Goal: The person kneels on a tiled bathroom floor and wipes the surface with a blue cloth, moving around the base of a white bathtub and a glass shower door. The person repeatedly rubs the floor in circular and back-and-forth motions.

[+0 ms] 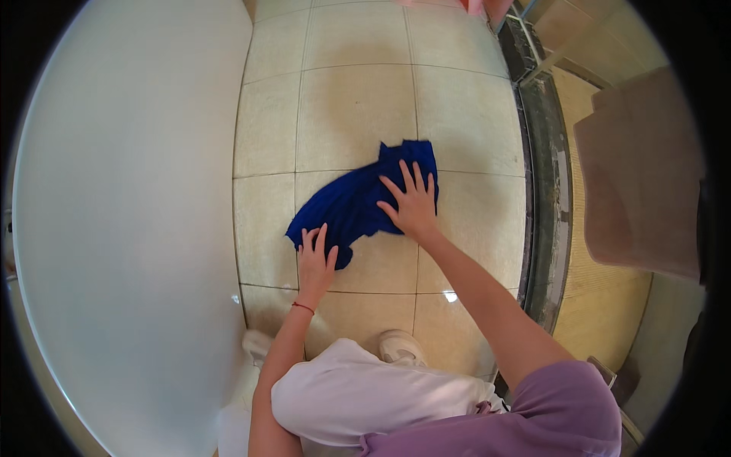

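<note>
A dark blue cloth lies rumpled on the tiled floor in front of me, running slantwise from lower left to upper right. My right hand rests palm down on its wider right part, fingers spread. At the narrower left end, my left hand touches the cloth with its fingertips, the fingers apart and slightly bent. A small fold of the cloth bulges beside the left thumb. What lies under my right palm is hidden.
A smooth pale panel stands along the left. On the right runs a dark stone sill, with a large pinkish-brown object beyond it. My knee and light shoe are near the bottom. Something pink shows at the top.
</note>
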### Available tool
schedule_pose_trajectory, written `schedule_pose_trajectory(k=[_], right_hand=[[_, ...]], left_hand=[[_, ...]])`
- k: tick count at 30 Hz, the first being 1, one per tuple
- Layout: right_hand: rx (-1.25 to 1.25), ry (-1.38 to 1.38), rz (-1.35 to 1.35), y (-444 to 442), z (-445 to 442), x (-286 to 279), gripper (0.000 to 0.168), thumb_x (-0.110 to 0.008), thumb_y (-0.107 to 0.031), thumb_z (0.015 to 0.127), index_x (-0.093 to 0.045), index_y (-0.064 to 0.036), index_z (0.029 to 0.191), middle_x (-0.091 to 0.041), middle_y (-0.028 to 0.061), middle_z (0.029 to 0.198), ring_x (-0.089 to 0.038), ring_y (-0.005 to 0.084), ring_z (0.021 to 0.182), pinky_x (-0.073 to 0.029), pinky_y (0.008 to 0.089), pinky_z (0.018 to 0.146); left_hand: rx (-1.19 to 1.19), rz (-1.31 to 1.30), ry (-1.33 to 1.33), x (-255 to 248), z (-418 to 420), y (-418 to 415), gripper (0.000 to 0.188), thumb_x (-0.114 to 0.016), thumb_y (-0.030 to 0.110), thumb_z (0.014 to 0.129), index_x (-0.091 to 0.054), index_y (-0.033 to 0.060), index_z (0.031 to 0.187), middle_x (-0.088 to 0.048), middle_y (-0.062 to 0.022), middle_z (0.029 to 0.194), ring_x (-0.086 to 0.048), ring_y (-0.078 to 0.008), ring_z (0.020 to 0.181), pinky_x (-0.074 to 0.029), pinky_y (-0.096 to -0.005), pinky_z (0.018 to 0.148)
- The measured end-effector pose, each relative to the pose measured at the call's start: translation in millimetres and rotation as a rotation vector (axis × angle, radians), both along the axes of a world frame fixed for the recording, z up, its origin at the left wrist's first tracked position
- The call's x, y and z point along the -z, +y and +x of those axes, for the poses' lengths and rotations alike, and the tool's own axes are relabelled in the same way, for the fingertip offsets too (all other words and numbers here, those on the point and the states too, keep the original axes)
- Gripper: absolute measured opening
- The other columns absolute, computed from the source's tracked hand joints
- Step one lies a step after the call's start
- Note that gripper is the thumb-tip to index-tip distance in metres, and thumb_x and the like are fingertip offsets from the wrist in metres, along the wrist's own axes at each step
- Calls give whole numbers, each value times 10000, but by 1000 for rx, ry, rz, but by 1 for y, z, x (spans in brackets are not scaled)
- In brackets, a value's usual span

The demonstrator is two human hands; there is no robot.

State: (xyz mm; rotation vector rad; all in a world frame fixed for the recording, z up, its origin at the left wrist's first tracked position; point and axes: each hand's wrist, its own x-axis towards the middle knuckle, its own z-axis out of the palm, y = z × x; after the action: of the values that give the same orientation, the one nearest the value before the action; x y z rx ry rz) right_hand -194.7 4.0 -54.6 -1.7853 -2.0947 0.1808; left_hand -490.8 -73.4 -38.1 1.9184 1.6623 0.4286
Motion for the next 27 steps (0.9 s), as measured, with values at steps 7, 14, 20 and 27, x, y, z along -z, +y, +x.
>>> schedule_pose_trajectory(k=[7,14,20,27], right_hand=[[139,13,-212,-139,22,-19,638,-699,-565,965,-599,-298,1535,-314,196,1750,-279,457,1603,-208,685,1258],[247,74,-419,-327,24,-23,601,-750,-458,937,-638,-289,1503,-361,199,1726,-284,454,1607,-189,698,1253],[536,44,-434,-435,41,-10,565,-781,-446,879,-698,-282,1413,-394,194,1706,-332,481,1569,-201,720,1244],[830,18,-306,-380,79,-5,584,-779,-396,870,-693,-203,1414,-363,209,1717,-303,475,1581,-199,686,1259]], left_hand=[[11,139,183,13,79,14,758,-676,475,1032,-432,122,1657,-262,-344,1692,-152,-582,1600,-142,-733,1252],[639,158,125,9,143,-33,801,-697,559,965,-490,170,1634,-316,-310,1711,-242,-545,1593,-131,-718,1263],[1158,133,-3,15,183,-76,804,-718,601,929,-505,262,1627,-348,-215,1729,-288,-448,1606,-168,-723,1261],[1088,226,23,21,240,-71,828,-676,617,936,-464,271,1657,-326,-237,1736,-245,-497,1611,-126,-771,1242]])
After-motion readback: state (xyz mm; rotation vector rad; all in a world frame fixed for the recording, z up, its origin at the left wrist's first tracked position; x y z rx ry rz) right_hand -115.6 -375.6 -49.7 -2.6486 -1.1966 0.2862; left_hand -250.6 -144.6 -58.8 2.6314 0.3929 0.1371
